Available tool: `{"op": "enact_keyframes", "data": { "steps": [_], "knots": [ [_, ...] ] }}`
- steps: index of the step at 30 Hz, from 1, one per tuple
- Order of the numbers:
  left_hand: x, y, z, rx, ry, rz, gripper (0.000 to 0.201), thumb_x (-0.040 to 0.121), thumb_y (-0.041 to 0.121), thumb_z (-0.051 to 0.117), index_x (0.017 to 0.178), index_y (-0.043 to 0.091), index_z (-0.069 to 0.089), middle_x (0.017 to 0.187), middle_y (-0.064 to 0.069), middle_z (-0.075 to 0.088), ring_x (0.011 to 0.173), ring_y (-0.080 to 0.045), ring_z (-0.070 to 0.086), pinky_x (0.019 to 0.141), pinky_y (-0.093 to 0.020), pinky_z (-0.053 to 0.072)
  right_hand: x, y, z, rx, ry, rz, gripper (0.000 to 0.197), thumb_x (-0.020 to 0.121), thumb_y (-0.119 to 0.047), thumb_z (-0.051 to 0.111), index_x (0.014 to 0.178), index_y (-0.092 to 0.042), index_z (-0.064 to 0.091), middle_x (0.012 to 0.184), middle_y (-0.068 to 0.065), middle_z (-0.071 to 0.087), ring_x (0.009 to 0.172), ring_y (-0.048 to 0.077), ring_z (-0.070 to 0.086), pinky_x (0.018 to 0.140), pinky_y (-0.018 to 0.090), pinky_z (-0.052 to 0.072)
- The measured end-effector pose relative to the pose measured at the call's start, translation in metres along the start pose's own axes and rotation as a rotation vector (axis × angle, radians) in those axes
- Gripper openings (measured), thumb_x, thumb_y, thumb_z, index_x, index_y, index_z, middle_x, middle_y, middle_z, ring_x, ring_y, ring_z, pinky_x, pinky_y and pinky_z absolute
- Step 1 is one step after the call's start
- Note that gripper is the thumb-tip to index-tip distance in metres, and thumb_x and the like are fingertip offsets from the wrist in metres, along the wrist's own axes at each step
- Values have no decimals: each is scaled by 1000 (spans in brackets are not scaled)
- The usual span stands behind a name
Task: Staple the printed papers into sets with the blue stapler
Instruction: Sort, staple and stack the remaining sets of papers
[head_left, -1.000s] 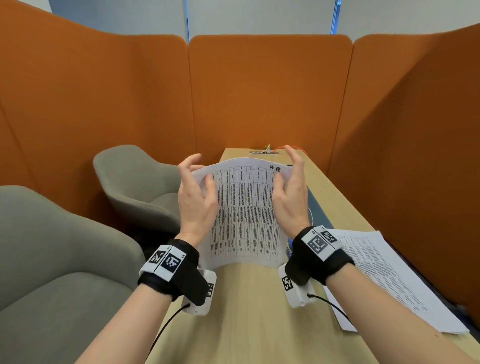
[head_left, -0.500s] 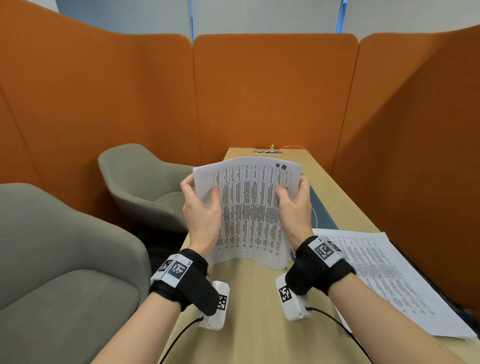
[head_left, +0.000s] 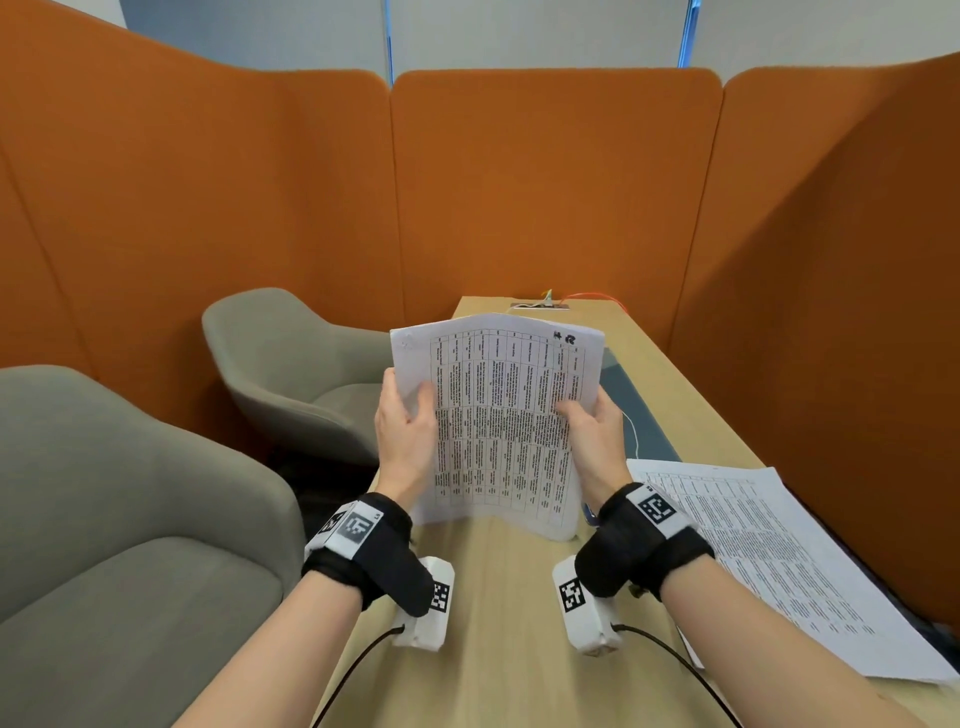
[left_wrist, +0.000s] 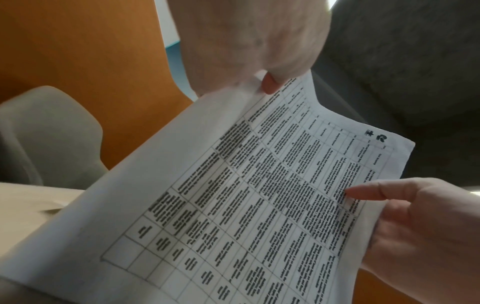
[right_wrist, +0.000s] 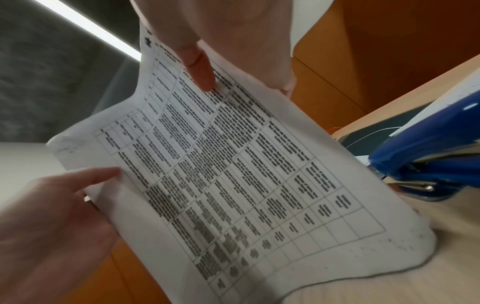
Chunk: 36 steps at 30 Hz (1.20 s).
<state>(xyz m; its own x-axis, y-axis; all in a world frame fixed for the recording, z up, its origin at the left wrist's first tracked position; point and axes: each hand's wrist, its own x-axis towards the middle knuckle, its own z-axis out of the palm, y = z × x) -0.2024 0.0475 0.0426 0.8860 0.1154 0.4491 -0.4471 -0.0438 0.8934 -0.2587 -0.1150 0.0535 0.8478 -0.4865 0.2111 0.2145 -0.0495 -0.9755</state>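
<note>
A sheaf of printed papers (head_left: 501, 415) with a text table stands upright, curved, its bottom edge on the wooden table (head_left: 498, 623). My left hand (head_left: 410, 410) grips its left edge, thumb on the front. My right hand (head_left: 582, 415) grips the right edge the same way. The left wrist view shows the sheaf (left_wrist: 233, 205) pinched under my left thumb (left_wrist: 270, 84). The blue stapler (right_wrist: 426, 156) lies on the table just right of the sheaf (right_wrist: 221, 174); in the head view only a blue sliver of the stapler (head_left: 589, 512) shows behind my right wrist.
A pile of more printed sheets (head_left: 769, 561) lies flat at the table's right side. A dark mat (head_left: 639, 415) with a thin white cable sits behind the sheaf. Two grey armchairs (head_left: 291, 364) stand left of the table. Orange partitions (head_left: 545, 182) enclose it.
Both hands have slid down from the sheaf's top corners to mid-height on its side edges and now grip it. The sheaf stands straighter.
</note>
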Motion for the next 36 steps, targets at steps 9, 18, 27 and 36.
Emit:
{"op": "enact_keyframes", "data": {
  "steps": [9,18,27,36],
  "knots": [
    [7,27,-18,64,-186,-19,19,98,17,48,114,27,49,105,17,60,100,-2,58,79,-26,48,-9,-29,-33,-180,-111,4,31,92,-5,44,110,-25,59,107,0,68,95,20,66,85,42,54],
    [-32,-53,-29,135,-609,-627,38,86,-3,43,114,17,59,123,-5,63,114,-26,59,103,-45,44,-42,47,-53,-319,-204,464,34,90,8,42,117,-9,54,101,16,67,89,32,65,74,42,57],
    [-31,-80,-22,196,-438,-794,28,97,-1,37,120,-5,53,125,-17,58,119,-36,54,94,-38,43,-34,75,-49,-475,-236,480,36,89,-3,44,119,-15,58,105,7,67,96,27,65,89,42,54],
    [-32,-90,-26,231,-369,-741,30,97,10,41,123,8,56,113,-8,67,98,-26,64,73,-30,51,18,42,-63,-1259,-223,252,41,97,-37,43,122,-5,49,110,15,58,93,29,61,75,31,47]
  ]
}}
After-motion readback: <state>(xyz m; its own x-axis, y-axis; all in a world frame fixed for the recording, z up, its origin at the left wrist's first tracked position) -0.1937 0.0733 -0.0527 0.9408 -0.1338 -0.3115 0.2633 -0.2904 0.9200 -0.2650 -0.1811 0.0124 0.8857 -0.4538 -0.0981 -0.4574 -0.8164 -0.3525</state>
